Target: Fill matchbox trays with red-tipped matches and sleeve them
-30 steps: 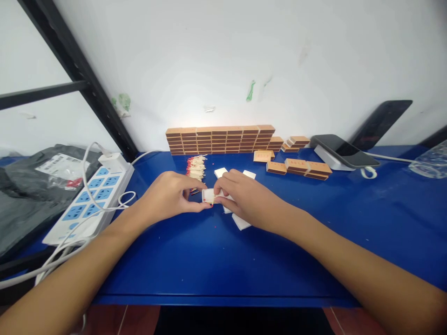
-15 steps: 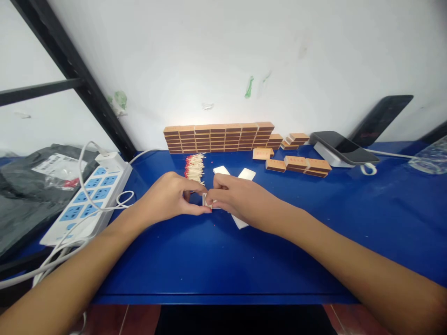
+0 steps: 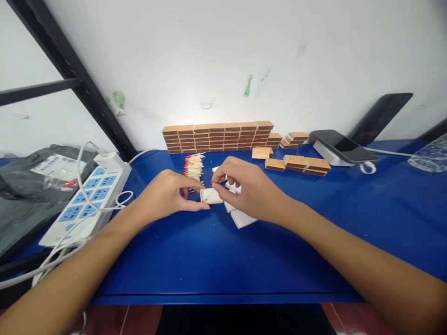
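Your left hand (image 3: 171, 191), thumb and fingers curved apart, grips a white matchbox tray (image 3: 213, 197) by its left end; your right hand (image 3: 249, 188) pinches a red-tipped match (image 3: 212, 182) above its right end. Beyond lies a match pile (image 3: 194, 166), then stacked matchboxes (image 3: 218, 137).

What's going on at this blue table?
A person's left hand grips a small white tray by its sides. The right hand is pinched close to it, a red match head showing at its fingertips. Beyond are a pile of matches and stacked matchboxes; more white pieces lie near the right hand.
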A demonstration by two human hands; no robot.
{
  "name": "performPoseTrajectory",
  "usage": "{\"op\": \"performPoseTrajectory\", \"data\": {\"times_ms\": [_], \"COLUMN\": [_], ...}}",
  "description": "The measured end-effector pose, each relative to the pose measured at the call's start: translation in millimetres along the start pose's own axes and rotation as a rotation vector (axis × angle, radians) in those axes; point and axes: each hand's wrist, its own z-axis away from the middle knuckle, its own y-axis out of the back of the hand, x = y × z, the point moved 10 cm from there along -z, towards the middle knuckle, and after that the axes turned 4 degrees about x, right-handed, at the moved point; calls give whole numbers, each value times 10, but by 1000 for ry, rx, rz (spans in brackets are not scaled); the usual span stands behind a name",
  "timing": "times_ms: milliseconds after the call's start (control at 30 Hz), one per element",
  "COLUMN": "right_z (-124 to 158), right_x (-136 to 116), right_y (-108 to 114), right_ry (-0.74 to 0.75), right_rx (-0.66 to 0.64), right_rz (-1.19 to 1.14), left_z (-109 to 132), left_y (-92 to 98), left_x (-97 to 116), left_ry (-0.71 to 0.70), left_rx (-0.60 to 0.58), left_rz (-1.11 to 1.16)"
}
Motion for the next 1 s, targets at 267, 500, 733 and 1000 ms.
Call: {"op": "performPoseTrajectory", "data": {"times_ms": [267, 500, 733, 1000], "right_z": [4, 66, 88, 70], "right_x": [25, 118, 92, 57], "right_y": [-37, -209, -274, -361], "right_ry": [0, -155, -169, -24], "right_rx": [-190, -349, -388, -326], "right_rz": [62, 56, 206, 321], "left_z": [15, 29, 47, 33], "left_y": [89, 118, 103, 90], "left_x": [78, 187, 210, 192], "left_ry": [-90, -199, -237, -229], "left_rx": [84, 151, 159, 149], "left_rz": [-90, -126, -130, -124]}}
